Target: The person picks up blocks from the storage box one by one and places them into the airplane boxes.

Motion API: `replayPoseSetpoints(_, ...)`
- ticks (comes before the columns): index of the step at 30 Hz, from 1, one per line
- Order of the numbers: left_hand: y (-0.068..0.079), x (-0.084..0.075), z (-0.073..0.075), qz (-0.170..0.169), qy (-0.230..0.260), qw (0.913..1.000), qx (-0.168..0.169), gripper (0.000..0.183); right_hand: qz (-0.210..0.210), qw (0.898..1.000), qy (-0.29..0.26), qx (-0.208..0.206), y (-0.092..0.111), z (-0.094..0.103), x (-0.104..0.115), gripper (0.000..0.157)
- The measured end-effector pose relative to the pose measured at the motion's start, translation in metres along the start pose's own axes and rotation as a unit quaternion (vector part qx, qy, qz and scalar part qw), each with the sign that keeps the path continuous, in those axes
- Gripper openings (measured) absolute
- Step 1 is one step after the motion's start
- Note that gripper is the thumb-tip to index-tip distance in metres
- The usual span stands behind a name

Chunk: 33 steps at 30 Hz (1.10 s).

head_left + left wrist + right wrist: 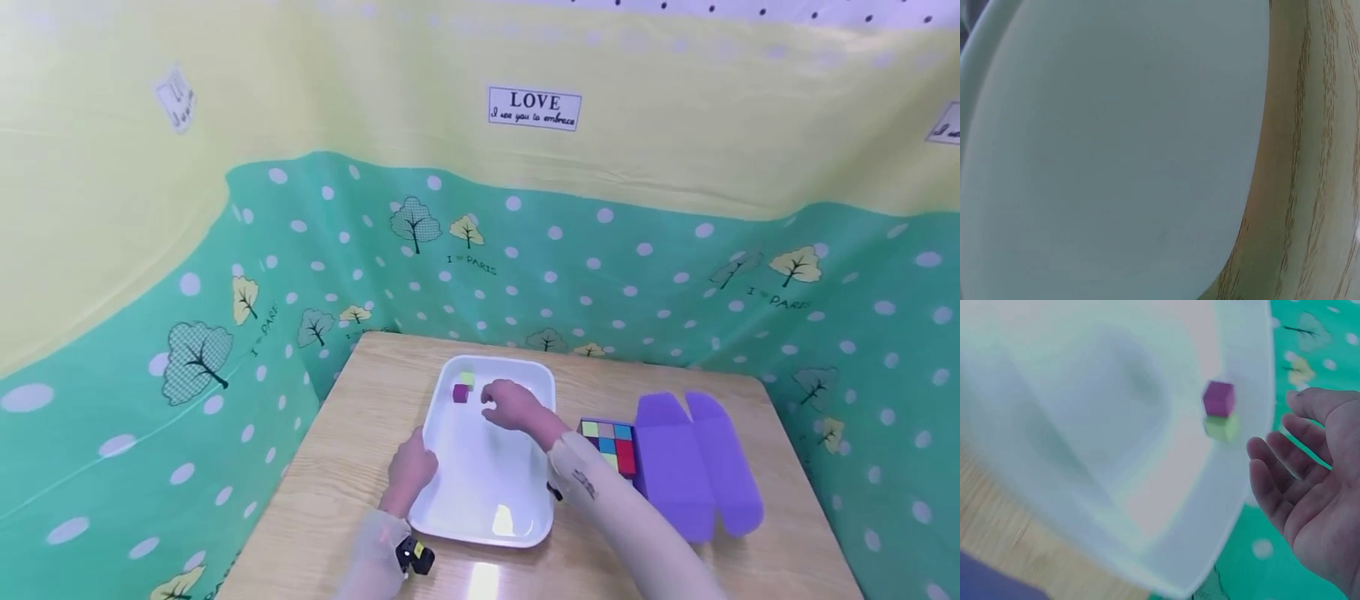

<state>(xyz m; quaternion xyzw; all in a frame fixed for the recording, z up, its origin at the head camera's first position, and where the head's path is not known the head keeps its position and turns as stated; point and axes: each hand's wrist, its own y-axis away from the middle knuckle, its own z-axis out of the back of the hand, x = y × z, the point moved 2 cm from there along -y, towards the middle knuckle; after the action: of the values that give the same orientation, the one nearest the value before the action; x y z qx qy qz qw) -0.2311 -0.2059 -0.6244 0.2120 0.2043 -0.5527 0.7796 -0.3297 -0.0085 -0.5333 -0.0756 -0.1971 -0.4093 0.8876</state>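
Note:
A white tray (480, 479) lies on the wooden table (337, 467). At its far end a magenta cube (460, 393) sits beside a yellow-green cube (467, 379). My right hand (508, 405) hovers over the tray just right of the cubes. In the right wrist view this hand (1310, 481) is loose and empty, apart from the magenta cube (1219, 398) and the green cube (1222, 427). My left hand (412, 468) grips the tray's left rim. The left wrist view shows only the tray's surface (1116, 156) and the table (1310, 187).
Right of the tray stands a purple box (693, 462) with its flaps open, and a grid of coloured cubes (611, 442) sits at its left side. A green and yellow printed cloth (525, 250) walls the table on three sides.

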Motion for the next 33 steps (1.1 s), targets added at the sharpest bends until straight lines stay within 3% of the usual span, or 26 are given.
replayPoseSetpoints(6, 0.008, -0.002, 0.004, -0.011, -0.005, 0.9998, -0.014, 0.046, -0.016, 0.999, 0.014, 0.039, -0.048, -0.037, 0.009, 0.03)
replayPoseSetpoints(15, 0.008, -0.004, 0.005, -0.017, -0.006, 0.9994, -0.031, 0.042, -0.01, 0.993, 0.111, 0.04, -0.082, -0.065, 0.01, 0.029)
replayPoseSetpoints(23, 0.013, -0.004, 0.005, -0.006, -0.017, 0.9992, -0.036, 0.043, -0.024, 0.984, 0.168, 0.049, -0.09, -0.087, 0.004, 0.031)
replayPoseSetpoints(29, 0.013, -0.007, 0.003, -0.014, -0.017, 0.9991, -0.035, 0.043, -0.05, 0.986, 0.156, 0.024, -0.086, -0.087, 0.0, 0.023)
replayPoseSetpoints(33, 0.009, -0.004, 0.003, -0.014, -0.022, 0.9988, -0.042, 0.042, -0.037, 0.991, 0.129, 0.017, -0.081, -0.08, 0.002, 0.012)
